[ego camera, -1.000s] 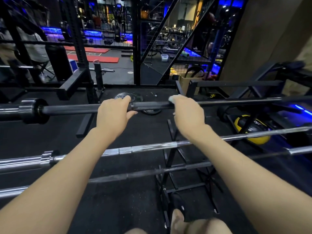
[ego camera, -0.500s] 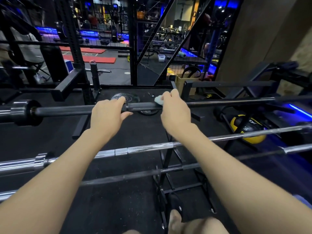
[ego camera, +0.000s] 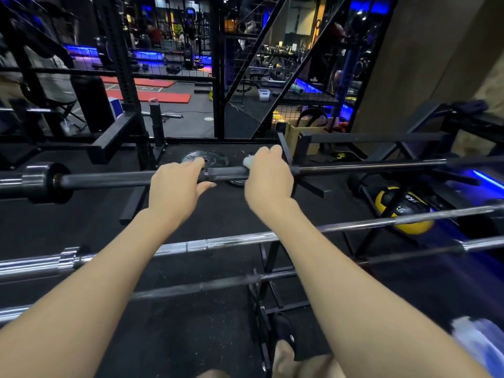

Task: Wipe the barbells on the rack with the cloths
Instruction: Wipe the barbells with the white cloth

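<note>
1. The top barbell (ego camera: 114,179) — a dark bar — lies level across the upper tier of the black rack (ego camera: 375,138), running from the left edge of the view to the right. Its steel collar (ego camera: 41,180) and sleeve sit at the far left.
2. The right hand (ego camera: 268,177) is closed over this bar near its middle, fingers curled over the top and pressed together. A pale cloth (ego camera: 248,161) is bunched under them against the bar; only a small tuft shows at the hand's left side.
3. The left hand (ego camera: 176,186) grips the same bar just to the left of the right hand. Its fingers wrap over the top, close together, and the thumb points right beneath the bar. No cloth shows in this hand.
4. A short length of bare bar separates the two hands.
5. Below and nearer the camera, a chrome barbell (ego camera: 218,242) crosses the rack on a lower tier, passing under both forearms.
6. Lower still lies a darker barbell (ego camera: 196,287), also behind the forearms.
7. A black weight plate (ego camera: 215,158) lies flat on the dark rubber floor (ego camera: 191,336) just beyond the top bar, partly hidden by the hands.
8. A yellow-and-black medicine ball (ego camera: 403,207) sits low on the right, behind the rack struts.
9. A tan bag (ego camera: 302,137) with dark handles stands beyond the rack's far rail.
10. Red mats (ego camera: 163,97) lie on the gym floor in the background — past a black wire-mesh partition.
11. A blurred pale-blue item (ego camera: 480,339) shows at the lower right edge; what it is cannot be told.
</note>
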